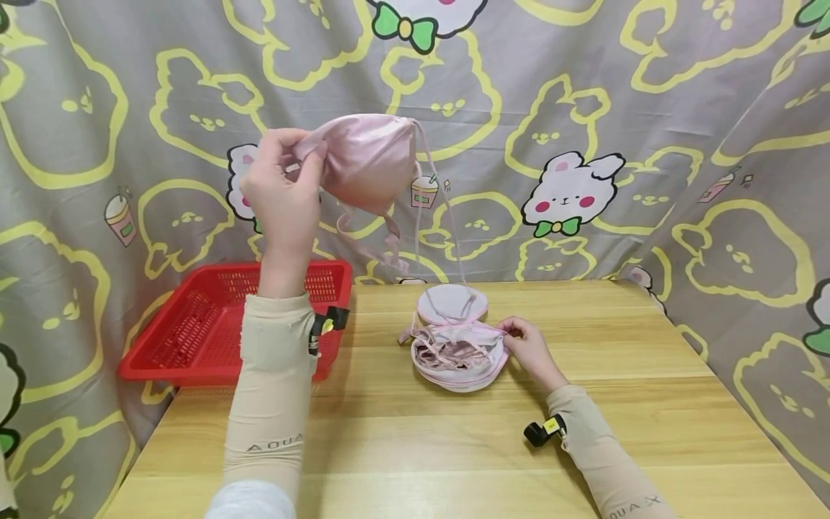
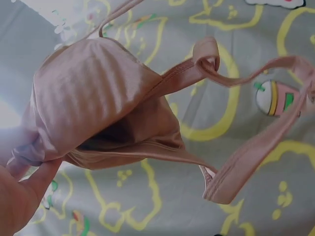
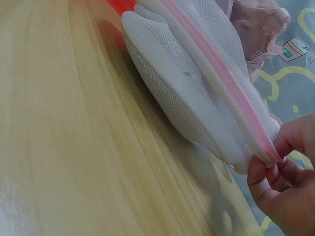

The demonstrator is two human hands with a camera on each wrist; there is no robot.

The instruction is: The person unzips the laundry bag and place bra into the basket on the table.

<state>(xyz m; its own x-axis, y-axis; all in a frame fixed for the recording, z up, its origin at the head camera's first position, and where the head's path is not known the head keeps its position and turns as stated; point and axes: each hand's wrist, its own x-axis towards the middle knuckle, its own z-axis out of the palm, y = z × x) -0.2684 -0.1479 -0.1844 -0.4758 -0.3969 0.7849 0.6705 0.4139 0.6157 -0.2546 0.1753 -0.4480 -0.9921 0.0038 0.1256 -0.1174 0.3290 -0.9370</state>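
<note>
A pink satin bra (image 1: 372, 162) hangs in the air, pinched at one edge between the thumb and fingers of my left hand (image 1: 285, 184). Its thin straps dangle, and one reaches down to the open laundry bag. That bag (image 1: 450, 378) is white mesh with a pink zipper and stands on the table with its round lid (image 1: 452, 303) folded back. Inside it lies more pink lace-trimmed fabric (image 1: 447, 355). My right hand (image 1: 533, 353) pinches the bag's zippered rim at its right side, clear in the right wrist view on the pink zipper (image 3: 231, 81).
A red plastic basket (image 1: 227, 371) stands on the left of the wooden table (image 1: 415, 447), partly behind my left forearm. A grey patterned curtain (image 1: 583, 238) hangs behind the table and along its sides.
</note>
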